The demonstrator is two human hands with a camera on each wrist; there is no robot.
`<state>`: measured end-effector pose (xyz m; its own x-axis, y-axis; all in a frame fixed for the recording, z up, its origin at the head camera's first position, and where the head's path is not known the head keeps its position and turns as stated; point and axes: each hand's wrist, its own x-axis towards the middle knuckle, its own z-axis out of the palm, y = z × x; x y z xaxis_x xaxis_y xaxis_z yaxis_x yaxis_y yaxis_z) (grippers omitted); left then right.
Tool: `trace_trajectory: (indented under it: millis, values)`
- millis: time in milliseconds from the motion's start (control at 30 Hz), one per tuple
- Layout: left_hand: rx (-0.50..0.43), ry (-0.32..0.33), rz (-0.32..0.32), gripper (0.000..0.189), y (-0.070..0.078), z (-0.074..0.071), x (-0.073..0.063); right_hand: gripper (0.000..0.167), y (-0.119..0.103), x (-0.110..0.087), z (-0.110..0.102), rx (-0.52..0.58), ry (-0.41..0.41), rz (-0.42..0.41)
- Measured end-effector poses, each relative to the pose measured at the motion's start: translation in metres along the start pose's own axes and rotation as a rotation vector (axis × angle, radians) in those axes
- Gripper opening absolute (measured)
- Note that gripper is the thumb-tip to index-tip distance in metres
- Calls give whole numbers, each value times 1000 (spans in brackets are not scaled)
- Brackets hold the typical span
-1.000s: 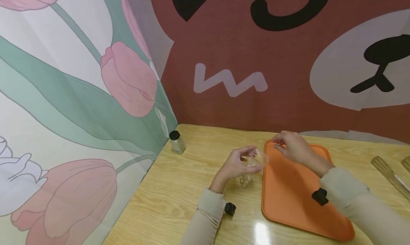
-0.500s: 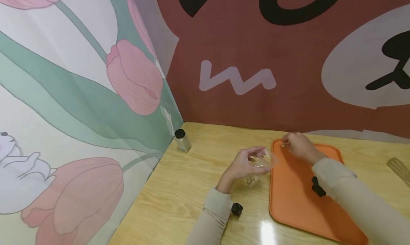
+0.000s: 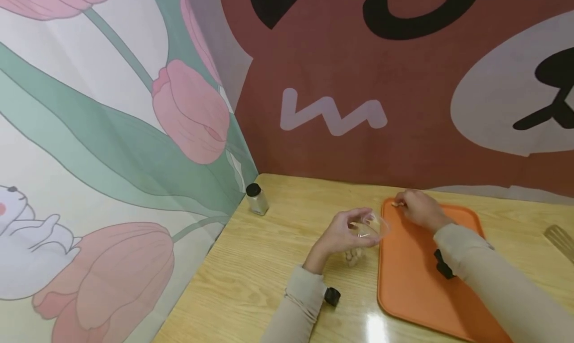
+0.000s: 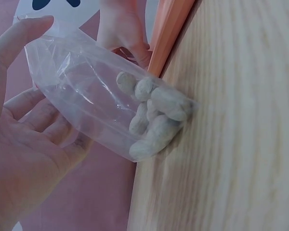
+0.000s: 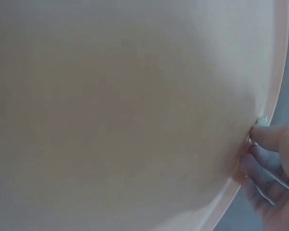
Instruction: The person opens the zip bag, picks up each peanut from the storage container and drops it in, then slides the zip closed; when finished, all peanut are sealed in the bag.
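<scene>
My left hand (image 3: 338, 233) curves its thumb and fingers round the open mouth of a clear plastic bag (image 4: 82, 82), whose lower end rests on the table. Several peanuts in their shells (image 4: 159, 110) lie in the bottom of that bag, most plainly seen in the left wrist view. At the far left corner of an orange tray (image 3: 412, 273), my right hand (image 3: 421, 211) pinches a peanut (image 5: 262, 121) between thumb and fingertips, low by the rim. The fingers partly cover this peanut.
A small jar with a black lid (image 3: 257, 199) stands at the table's back left corner. On the right lies a slotted spatula (image 3: 560, 239), cut off by the view's edge. Printed cloth walls border the wooden table (image 3: 233, 283) at the back and left.
My right hand has lowered to the tray's far left corner with the peanut. The left hand keeps its hold on the bag. The head view has shifted a little to the left.
</scene>
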<state>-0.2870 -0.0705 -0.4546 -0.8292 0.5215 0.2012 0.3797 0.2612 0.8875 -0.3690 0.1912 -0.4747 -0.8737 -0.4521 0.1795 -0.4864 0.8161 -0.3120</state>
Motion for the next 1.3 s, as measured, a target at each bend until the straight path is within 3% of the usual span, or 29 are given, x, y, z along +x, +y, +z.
trace_trajectory:
  millis: [300, 500, 667, 833, 1000, 1167, 1300]
  values:
    - [-20, -5, -14, 68, -1, 1, 0, 7, 2, 2, 6, 26, 41, 33]
    - [-22, -20, -11, 68, -1, 1, -2, 10, 4, -3, 8, 50, 24, 55]
    - [-18, -2, -14, 68, -1, 0, -2, 11, -2, -7, -4, 29, 106, -28]
    - [-22, 17, -15, 68, -1, -1, -1, 9, -23, -13, -29, -13, 186, -118]
    - [-24, 19, -16, 66, -2, -1, -1, 8, -63, -22, -54, -22, 247, -204]
    - [-19, 15, -12, 67, -2, -2, -1, 14, -96, -34, -65, 79, 269, -301]
    - [-29, 5, -16, 69, 0, -2, -1, 16, -106, -41, -68, 169, 243, -298]
